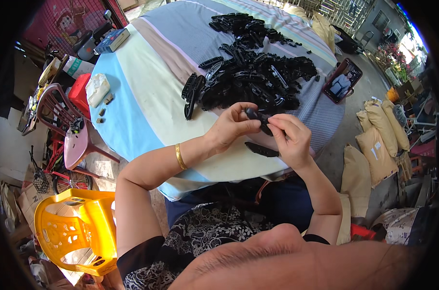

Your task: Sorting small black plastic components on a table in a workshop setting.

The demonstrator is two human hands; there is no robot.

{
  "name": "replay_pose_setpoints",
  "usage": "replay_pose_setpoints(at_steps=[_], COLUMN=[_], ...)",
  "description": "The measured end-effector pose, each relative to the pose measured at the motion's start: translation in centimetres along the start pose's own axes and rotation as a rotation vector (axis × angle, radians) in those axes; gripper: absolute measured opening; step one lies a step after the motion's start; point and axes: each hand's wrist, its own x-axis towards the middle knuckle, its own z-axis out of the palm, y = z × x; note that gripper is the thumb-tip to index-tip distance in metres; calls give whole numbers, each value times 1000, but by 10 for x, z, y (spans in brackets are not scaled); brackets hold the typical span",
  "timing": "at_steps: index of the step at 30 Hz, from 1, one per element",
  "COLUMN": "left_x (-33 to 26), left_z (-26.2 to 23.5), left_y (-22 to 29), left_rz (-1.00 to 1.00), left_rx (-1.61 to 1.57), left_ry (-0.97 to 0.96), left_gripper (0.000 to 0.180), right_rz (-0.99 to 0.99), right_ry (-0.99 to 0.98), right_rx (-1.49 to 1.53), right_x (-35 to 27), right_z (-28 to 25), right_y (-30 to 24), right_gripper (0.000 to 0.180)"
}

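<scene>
Near the table's front edge, my left hand (233, 126) pinches a small dark plastic piece (252, 114) between thumb and fingers. Close beside it, my right hand (293, 141) has its thumb and fingertips closed on the same piece's right end. The fingers partly cover the piece, so its exact kind is unclear. Just below the hands, a longer black plastic part (261, 149) lies on the cloth. Beyond them spreads a large heap of black plastic parts (248, 79), long curved ones with smaller bits on the right.
A striped cloth covers the round table (147, 92). On its right edge a phone (343, 81) stands propped up; at the left lie a white plastic bag (98, 90) and a blue box (112, 41). A yellow chair (96, 227), a pink chair (76, 145) and full sacks (378, 153) surround it.
</scene>
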Motion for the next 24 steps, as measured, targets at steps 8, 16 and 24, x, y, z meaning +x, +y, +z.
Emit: replay_pose_setpoints(at_steps=[8, 16, 24], left_x=[-2, 2, -1], left_z=[2, -7, 2], left_y=[7, 9, 18], left_rz=[-186, -336, 176], left_rx=[-146, 98, 529], left_ry=[-17, -112, -222], left_gripper=[27, 31, 40], right_rz=[-173, -415, -112], right_ry=[-63, -146, -162], right_rx=[2, -206, -60], right_x=[6, 4, 10], right_z=[-7, -10, -13], right_y=[1, 0, -6], right_gripper=[18, 23, 23])
